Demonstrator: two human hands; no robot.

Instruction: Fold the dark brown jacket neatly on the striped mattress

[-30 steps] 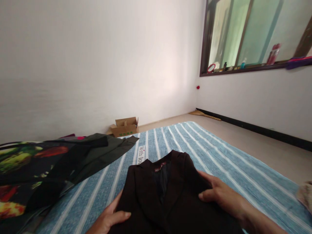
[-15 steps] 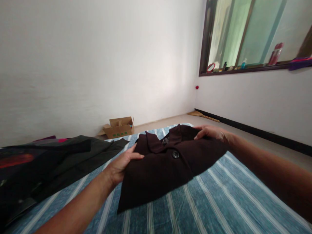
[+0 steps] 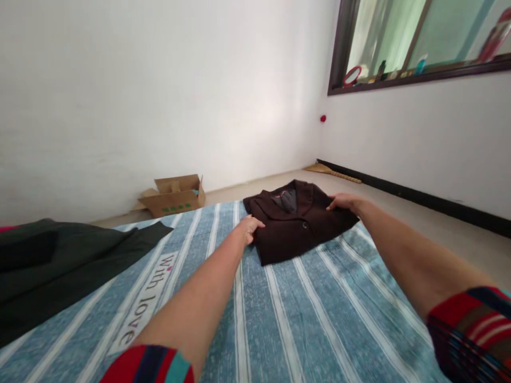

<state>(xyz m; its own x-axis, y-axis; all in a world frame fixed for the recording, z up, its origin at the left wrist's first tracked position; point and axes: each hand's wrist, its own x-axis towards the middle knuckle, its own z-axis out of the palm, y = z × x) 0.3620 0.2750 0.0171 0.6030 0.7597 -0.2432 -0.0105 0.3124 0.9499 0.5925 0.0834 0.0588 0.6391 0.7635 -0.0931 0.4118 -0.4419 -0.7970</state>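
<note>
A folded dark brown jacket (image 3: 295,223) with a collar and a button lies at the far end of a blue striped sheet (image 3: 303,319). Both my arms reach out to it. My left hand (image 3: 249,227) grips the jacket's left edge with curled fingers. On the jacket's right edge, my right hand (image 3: 344,202) is closed over the cloth. The jacket rests flat on the sheet.
Dark garments (image 3: 59,260) lie spread on the sheet's left side. An open cardboard box (image 3: 173,194) stands by the white wall. A broom (image 3: 333,173) lies along the right wall. A window sill (image 3: 419,74) holds bottles and a small mirror. Bare floor surrounds the sheet.
The jacket was lifted from close in front of me, carried forward in both hands, and now lies at the sheet's far end. My arms have stretched out.
</note>
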